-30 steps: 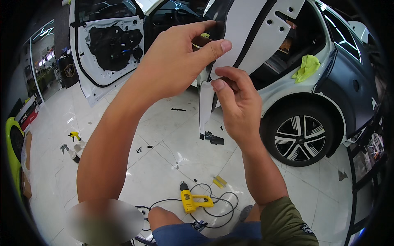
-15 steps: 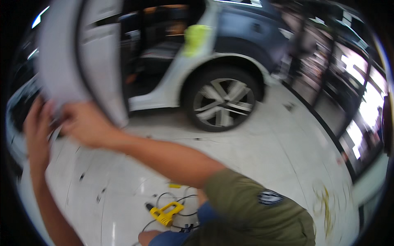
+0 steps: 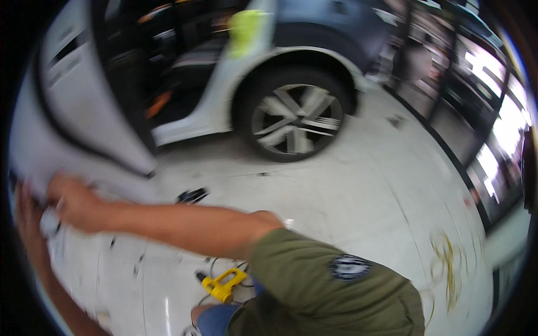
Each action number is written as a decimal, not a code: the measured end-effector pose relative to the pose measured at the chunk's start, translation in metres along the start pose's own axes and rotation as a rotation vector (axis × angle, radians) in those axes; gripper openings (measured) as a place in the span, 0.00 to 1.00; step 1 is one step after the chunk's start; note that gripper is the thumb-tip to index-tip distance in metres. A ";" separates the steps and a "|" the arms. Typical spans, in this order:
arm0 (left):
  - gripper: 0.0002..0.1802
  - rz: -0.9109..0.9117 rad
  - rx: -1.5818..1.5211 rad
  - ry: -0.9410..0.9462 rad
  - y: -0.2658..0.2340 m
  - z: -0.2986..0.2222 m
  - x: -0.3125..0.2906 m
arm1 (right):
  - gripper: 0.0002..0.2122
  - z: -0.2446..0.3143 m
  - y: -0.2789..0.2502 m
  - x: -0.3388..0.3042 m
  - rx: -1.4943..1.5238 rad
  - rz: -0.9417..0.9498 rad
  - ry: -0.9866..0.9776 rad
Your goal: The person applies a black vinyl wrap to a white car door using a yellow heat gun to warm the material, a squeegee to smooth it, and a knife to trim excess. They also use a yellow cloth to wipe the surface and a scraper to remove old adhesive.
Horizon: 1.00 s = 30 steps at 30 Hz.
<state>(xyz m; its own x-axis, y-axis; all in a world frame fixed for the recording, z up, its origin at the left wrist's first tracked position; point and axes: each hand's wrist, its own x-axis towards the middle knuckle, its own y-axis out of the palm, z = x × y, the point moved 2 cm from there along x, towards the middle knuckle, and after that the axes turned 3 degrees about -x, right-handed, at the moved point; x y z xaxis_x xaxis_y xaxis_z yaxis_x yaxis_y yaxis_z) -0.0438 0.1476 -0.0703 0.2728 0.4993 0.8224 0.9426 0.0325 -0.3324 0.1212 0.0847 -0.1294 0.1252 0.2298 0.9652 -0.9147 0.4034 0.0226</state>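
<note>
A large pale grey-white sheet (image 3: pixel 73 112) with a dark curved edge hangs at the far left of the head view. My right hand (image 3: pixel 73 204) reaches across my body and grips the sheet's lower edge. My left hand (image 3: pixel 25 204) is blurred at the picture's left rim, right beside the other hand, and holds the same lower edge. My right arm in an olive sleeve (image 3: pixel 336 280) crosses the lower middle.
A white car stands behind, its rear wheel (image 3: pixel 294 120) near the middle, with a yellow-green cloth (image 3: pixel 244 28) on its sill. On the pale floor lie a yellow tool (image 3: pixel 224 284) with cables, a small black part (image 3: pixel 193 195) and a yellow cable coil (image 3: pixel 445 257). Dark shelving lines the right side.
The view has swung to the right, so both hands and the sheet have slid to the far left. The hands keep their hold on the sheet.
</note>
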 end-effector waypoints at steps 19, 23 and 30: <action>0.27 0.062 -0.689 -0.174 0.039 -0.037 -0.059 | 0.05 0.049 -0.042 0.010 -0.109 0.286 0.223; 0.28 0.066 -0.705 -0.337 0.049 -0.004 -0.096 | 0.05 0.037 -0.035 0.010 -0.007 0.265 0.305; 0.28 0.078 -0.716 -0.613 0.070 0.053 -0.186 | 0.04 0.038 -0.034 0.016 -0.096 0.319 0.349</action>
<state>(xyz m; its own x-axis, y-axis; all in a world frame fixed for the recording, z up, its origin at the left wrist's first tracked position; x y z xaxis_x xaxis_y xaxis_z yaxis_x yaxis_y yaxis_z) -0.0385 0.1034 -0.2711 0.3829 0.8526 0.3557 0.8756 -0.4576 0.1544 0.1402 0.0410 -0.1049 -0.0195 0.6320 0.7747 -0.8910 0.3405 -0.3002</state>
